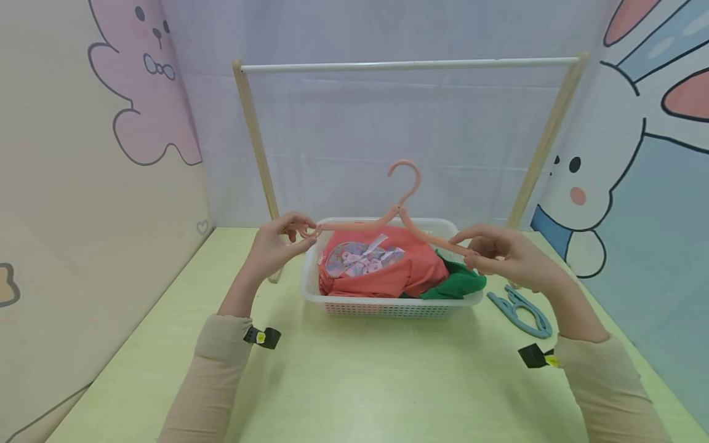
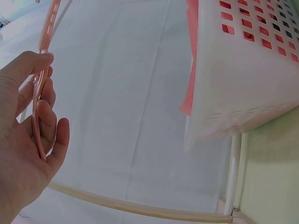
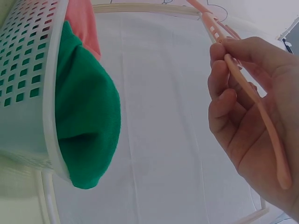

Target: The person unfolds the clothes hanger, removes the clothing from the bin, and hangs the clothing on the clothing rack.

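Holding one pink hanger between them, two bare hands grip it at either side: the left hand has thumb and fingers clamped on its left end, the right hand pinches the right arm between thumb and fingertips. Its single hook points upward, and the hanger is raised over one white basket with perforated sides. Both wrist views show a slim pink section of the hanger lying across each palm. Two pieces of cloth fill the basket: one red garment carrying one floral oval patch, and one green cloth bulging over the right rim. A second hanger, one blue hanger, lies folded on the table to the basket's right. Behind stands one rack with one white rail across two wooden posts. Two beige sleeves each bear one black device with a yellow mark, whose detail is too small to make out. Two large cartoon figures decorate the side walls, one pink bear at left and one rabbit at right. One small pale mark on the red garment's left edge cannot be read.
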`<action>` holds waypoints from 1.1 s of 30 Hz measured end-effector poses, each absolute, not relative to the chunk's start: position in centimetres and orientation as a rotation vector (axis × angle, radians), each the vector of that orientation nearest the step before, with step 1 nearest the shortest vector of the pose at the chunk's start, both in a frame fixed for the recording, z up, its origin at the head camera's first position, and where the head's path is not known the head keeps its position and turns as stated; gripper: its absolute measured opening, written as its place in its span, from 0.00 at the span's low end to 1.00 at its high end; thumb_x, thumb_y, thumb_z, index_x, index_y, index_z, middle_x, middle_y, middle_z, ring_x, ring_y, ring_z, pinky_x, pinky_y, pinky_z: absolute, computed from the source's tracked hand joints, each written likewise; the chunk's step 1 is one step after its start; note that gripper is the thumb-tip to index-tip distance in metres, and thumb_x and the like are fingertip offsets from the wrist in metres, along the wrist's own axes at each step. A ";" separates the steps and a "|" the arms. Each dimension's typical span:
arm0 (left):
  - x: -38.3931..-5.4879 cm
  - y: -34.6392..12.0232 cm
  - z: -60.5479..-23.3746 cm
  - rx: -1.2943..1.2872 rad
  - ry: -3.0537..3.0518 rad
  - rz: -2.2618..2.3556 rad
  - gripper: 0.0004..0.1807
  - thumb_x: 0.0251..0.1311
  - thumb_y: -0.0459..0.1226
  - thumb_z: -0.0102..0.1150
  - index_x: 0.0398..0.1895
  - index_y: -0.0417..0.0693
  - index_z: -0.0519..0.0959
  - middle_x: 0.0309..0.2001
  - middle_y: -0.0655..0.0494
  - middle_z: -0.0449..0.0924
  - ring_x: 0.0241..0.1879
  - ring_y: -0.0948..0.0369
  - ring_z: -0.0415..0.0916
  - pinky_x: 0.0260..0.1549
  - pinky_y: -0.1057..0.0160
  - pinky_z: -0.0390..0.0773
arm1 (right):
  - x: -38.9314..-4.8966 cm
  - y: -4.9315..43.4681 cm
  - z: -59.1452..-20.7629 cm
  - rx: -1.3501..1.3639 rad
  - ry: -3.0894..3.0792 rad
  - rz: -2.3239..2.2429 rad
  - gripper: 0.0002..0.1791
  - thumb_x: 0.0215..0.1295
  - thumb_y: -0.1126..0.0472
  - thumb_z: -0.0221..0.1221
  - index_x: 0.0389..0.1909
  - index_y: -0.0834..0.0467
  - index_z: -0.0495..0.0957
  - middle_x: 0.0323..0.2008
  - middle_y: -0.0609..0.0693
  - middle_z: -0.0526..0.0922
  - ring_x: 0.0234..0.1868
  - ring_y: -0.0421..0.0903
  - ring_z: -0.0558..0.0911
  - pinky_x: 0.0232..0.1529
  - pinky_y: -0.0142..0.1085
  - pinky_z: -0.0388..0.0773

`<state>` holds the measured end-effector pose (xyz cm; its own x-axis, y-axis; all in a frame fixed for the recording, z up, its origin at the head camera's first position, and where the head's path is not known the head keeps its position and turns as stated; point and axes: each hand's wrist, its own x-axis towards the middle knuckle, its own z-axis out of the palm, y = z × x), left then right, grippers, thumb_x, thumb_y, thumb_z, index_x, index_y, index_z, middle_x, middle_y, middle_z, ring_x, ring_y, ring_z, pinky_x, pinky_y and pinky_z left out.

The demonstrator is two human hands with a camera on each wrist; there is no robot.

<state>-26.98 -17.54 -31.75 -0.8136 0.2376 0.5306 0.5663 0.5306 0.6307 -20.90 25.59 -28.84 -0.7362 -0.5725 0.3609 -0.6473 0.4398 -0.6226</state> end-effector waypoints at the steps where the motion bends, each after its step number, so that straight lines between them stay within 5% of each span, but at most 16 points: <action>1: -27.0 -17.5 -31.7 -0.661 -2.387 -1.183 0.12 0.59 0.37 0.68 0.46 0.52 0.82 0.32 0.52 0.81 0.33 0.58 0.70 0.37 0.61 0.68 | -20.9 25.6 -28.8 1.095 -2.580 1.180 0.19 0.69 0.69 0.57 0.59 0.55 0.75 0.26 0.55 0.80 0.24 0.42 0.77 0.26 0.33 0.74; 17: -26.6 -17.5 -31.5 -0.642 -2.371 -1.195 0.12 0.59 0.37 0.68 0.46 0.53 0.81 0.33 0.54 0.80 0.35 0.57 0.71 0.39 0.59 0.70 | -21.0 25.6 -28.4 1.074 -2.603 1.190 0.21 0.69 0.68 0.58 0.61 0.55 0.74 0.27 0.47 0.83 0.24 0.46 0.80 0.24 0.33 0.76; 26: -26.7 -17.5 -31.4 -0.628 -2.362 -1.191 0.11 0.60 0.38 0.68 0.46 0.52 0.82 0.34 0.51 0.81 0.36 0.53 0.74 0.40 0.60 0.71 | -20.2 25.3 -28.1 0.986 -2.613 0.997 0.20 0.71 0.65 0.57 0.62 0.51 0.74 0.29 0.54 0.83 0.24 0.40 0.79 0.26 0.31 0.78; 33: -26.6 -17.4 -31.4 -0.628 -2.353 -1.186 0.12 0.60 0.39 0.68 0.46 0.52 0.81 0.36 0.51 0.82 0.37 0.52 0.76 0.41 0.61 0.72 | -19.8 25.1 -28.0 0.927 -2.616 0.942 0.20 0.70 0.65 0.57 0.61 0.48 0.75 0.30 0.45 0.83 0.25 0.38 0.79 0.26 0.31 0.78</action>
